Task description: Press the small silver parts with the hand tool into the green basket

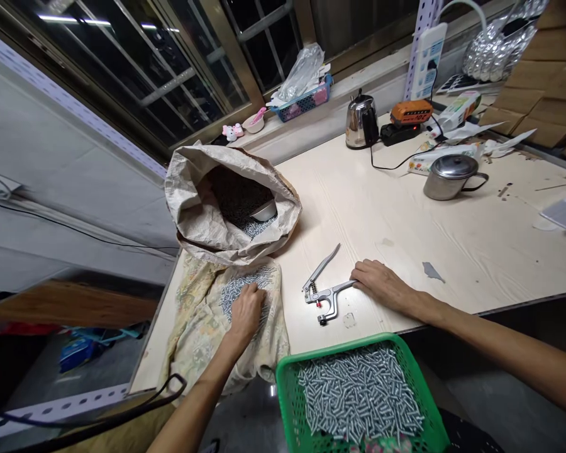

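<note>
Curling the left hand [248, 309] over the loose screws [230, 296] spread on a floral cloth [193, 314], pointing knuckles up and bent fingers down into the pile. Resting the right hand [381, 284] palm down on the pale tabletop [339, 201], bending its fingers over the tip of the lower handle of the silvery pliers [330, 294]. With fingertips tucked out of sight on both sides, not being able to tell a firm grip from a mere touch at either hand. Seeing the pliers lying on the tabletop between the two hands, right of the cloth, with the upper handle spreading well away from the lower one. Having a green basket [290, 396] nearest the body, by the table's front edge, and seeing a broad heap of screws [358, 390] filling it. Facing a large sack [188, 207] standing wide open just behind the cloth, showing more screws inside and a white scoop [264, 212] lying on them. Seeing farther back a steel kettle [361, 119], an orange battery [411, 112] sitting on a black charger [399, 133], and a lidded metal mug [446, 182], all standing well apart from the hands.
</note>
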The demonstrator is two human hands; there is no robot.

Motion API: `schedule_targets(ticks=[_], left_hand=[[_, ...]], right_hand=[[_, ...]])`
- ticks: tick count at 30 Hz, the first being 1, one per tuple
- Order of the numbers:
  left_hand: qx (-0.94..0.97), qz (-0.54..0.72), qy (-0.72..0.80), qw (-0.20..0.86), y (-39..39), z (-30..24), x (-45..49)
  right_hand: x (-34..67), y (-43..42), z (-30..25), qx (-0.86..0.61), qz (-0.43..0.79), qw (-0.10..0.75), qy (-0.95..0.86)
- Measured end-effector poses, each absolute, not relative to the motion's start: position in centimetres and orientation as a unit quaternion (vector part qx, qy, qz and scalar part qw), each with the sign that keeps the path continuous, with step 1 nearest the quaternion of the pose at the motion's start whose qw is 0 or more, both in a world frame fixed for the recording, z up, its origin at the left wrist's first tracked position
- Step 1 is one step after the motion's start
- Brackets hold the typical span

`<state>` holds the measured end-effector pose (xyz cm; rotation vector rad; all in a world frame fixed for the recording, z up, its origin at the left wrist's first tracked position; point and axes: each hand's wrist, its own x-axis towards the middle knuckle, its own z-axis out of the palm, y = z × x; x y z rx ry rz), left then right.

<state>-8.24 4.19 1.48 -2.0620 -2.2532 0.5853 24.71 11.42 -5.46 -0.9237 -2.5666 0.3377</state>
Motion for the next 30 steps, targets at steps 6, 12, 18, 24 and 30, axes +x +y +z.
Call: schedule_targets(ticks=[6,12,18,24,30], left_hand=[[-0.670,0.125,-0.732,0.012,4.5,1.7,-8.2],[-0.554,-0.230,-0.776,-0.193,2.8,2.6,-3.7],[-0.463,-0.341,-0.747,-0.333,0.5,0.2,1.7],[-0.471,-0.334,-0.756,-0.310,0.2,-1.1,2.2],[-0.465,-0.329,-0.758,-0.317,0.1,-1.6,2.3]], right_hand=[[24.8,11.6,-5.6,-0.325,0.128,0.196,-0.916],[25.0,11.2,-5.6,-0.294,0.052,0.226,-0.927],[25.5,9.4,-4.3,-0.271,-0.079,0.271,-0.920],[25.6,8.8,-3.3,-0.277,-0.121,0.286,-0.909],[25.6,8.9,-3.8,-0.284,-0.117,0.288,-0.907]])
